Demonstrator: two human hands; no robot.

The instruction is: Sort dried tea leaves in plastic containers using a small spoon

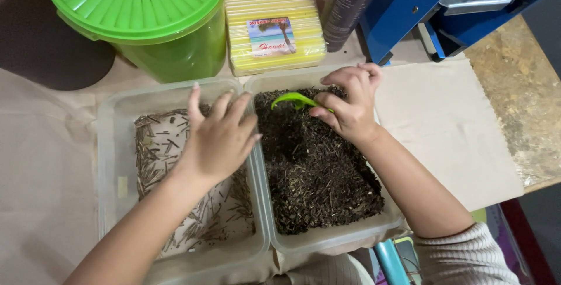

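a cloth-covered tabletop [450,133] is seen from above, with a green lidded bucket [146,16] at the back. two clear plastic tubs are set side by side — the left tub [111,144] of pale slivers, the right tub [327,238] of dark bits. the left hand [219,139] is spread over the shared rims; the right hand [350,106] is closed around a small green scoop [292,99] in the dark bits.

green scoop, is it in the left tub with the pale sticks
No, the green scoop is held by the right hand over the right tub of dark loose material.

Pale ribbed sleeve [461,256] — bare forearms
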